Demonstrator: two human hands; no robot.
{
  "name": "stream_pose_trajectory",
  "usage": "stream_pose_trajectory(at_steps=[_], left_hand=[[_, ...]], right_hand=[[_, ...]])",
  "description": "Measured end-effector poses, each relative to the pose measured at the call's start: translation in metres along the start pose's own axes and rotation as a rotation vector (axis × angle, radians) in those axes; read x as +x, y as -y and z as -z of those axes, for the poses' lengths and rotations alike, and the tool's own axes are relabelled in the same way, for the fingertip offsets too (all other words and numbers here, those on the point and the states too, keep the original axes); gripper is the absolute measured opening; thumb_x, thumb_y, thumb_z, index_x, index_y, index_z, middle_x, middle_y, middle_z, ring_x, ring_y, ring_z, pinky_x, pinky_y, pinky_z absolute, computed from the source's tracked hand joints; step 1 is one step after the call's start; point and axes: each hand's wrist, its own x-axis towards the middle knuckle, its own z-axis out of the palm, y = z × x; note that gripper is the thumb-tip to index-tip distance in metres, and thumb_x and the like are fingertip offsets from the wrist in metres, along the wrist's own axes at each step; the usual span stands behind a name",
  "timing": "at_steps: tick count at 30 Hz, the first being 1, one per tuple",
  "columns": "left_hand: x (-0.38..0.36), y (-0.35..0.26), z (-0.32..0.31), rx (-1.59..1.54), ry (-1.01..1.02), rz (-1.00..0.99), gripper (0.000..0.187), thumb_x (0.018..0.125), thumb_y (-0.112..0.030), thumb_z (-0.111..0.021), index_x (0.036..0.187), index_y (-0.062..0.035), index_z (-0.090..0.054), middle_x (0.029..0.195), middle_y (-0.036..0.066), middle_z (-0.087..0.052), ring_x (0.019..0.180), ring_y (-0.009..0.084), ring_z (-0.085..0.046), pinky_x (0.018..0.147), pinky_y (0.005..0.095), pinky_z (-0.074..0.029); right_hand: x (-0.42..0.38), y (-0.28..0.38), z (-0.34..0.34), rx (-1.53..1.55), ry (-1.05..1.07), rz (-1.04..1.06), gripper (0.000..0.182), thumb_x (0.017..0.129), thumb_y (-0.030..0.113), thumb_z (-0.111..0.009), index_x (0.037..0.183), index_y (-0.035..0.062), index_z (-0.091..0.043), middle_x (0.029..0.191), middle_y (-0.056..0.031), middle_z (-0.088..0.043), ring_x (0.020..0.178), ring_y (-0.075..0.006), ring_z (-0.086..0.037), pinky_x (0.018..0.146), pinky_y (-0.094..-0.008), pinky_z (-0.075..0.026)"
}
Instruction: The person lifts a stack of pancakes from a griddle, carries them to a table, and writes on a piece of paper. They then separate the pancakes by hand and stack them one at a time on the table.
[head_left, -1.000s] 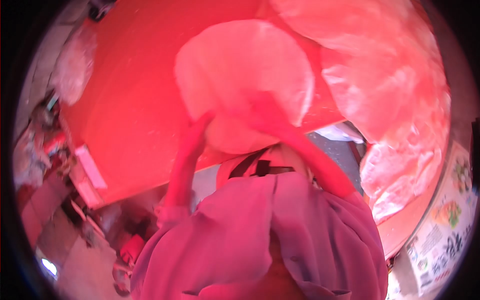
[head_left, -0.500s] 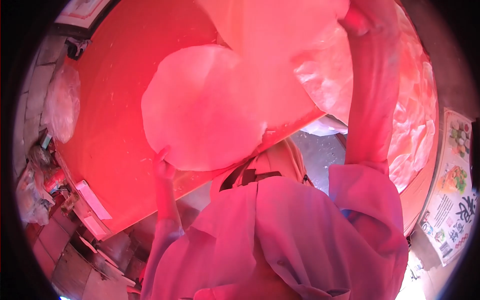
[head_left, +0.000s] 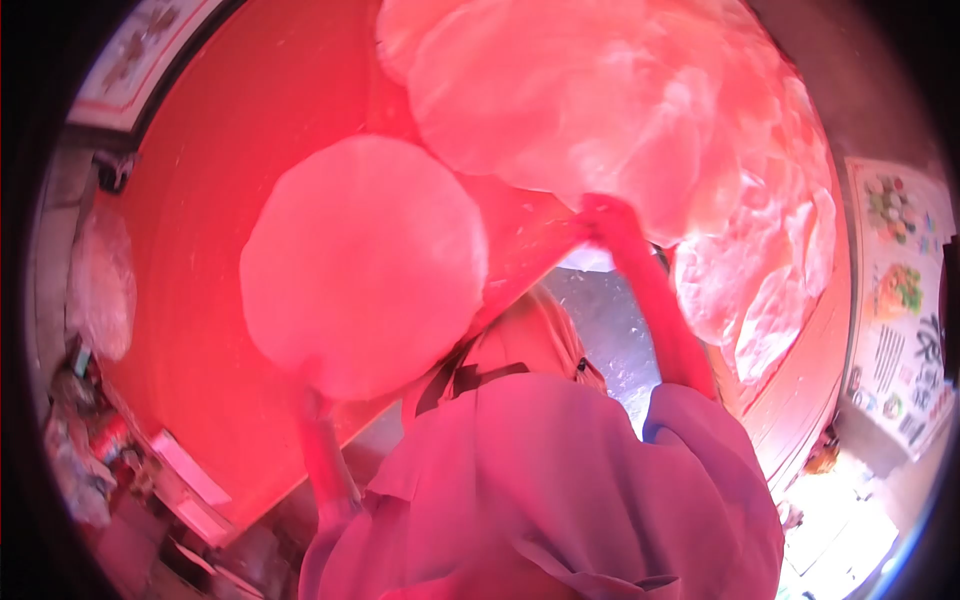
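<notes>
A thin round flatbread lies flat on the table in front of me. My left hand is at its lower left edge. Motion blur smears those fingers, and I cannot see whether they pinch the rim. To the right, a wide heap of overlapping thin flatbreads covers much of the table. My right hand is at the heap's near edge, its fingers closed on the margin of a flatbread. Red light tints everything, hiding true colours.
A clear plastic bag rests at the table's left side. Bags and small items clutter the lower left beside a pale box. A printed poster stands at right. A framed picture is at upper left.
My right hand has come down and left from the upper right, and the large sheet there now lies over the heap. The view has turned slightly. My left hand stays by the round flatbread.
</notes>
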Motion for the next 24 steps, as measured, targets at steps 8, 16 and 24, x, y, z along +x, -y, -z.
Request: stream_pose_trajectory(at_steps=[8,16,24], left_hand=[[0.009,-0.079,-0.027,0.216,0.038,-0.011,0.053,0.084,-0.007,-0.059,0.133,0.0019,-0.040,0.124,0.015,-0.052,0.113,0.0248,-0.054,0.094,0.0392,-0.047],[0.000,-0.138,-0.089,0.335,0.083,-0.206,0.051,0.086,-0.011,-0.055,0.134,0.0016,-0.040,0.129,0.015,-0.048,0.115,0.0266,-0.052,0.096,0.0408,-0.045],[-0.006,-0.143,-0.196,0.392,0.275,-0.297,0.049,0.089,-0.015,-0.051,0.135,0.0013,-0.039,0.134,0.016,-0.044,0.117,0.0283,-0.051,0.098,0.0423,-0.042]], right_hand=[[-0.064,-0.067,-0.121,0.003,0.205,-0.384,0.074,0.080,0.059,-0.061,0.121,-0.0012,-0.050,0.098,-0.0218,-0.061,0.081,-0.0286,-0.063,0.072,-0.0358,-0.053],[-0.064,-0.070,-0.121,0.571,0.510,-0.575,0.094,0.078,0.076,-0.047,0.132,-0.0015,-0.040,0.121,-0.0292,-0.050,0.106,-0.0375,-0.053,0.088,-0.0432,-0.045],[-0.084,-0.027,-0.056,0.964,0.692,-0.346,0.069,0.092,0.058,-0.040,0.142,0.0097,-0.034,0.144,-0.0047,-0.038,0.133,-0.0241,-0.032,0.106,-0.0421,-0.032]])
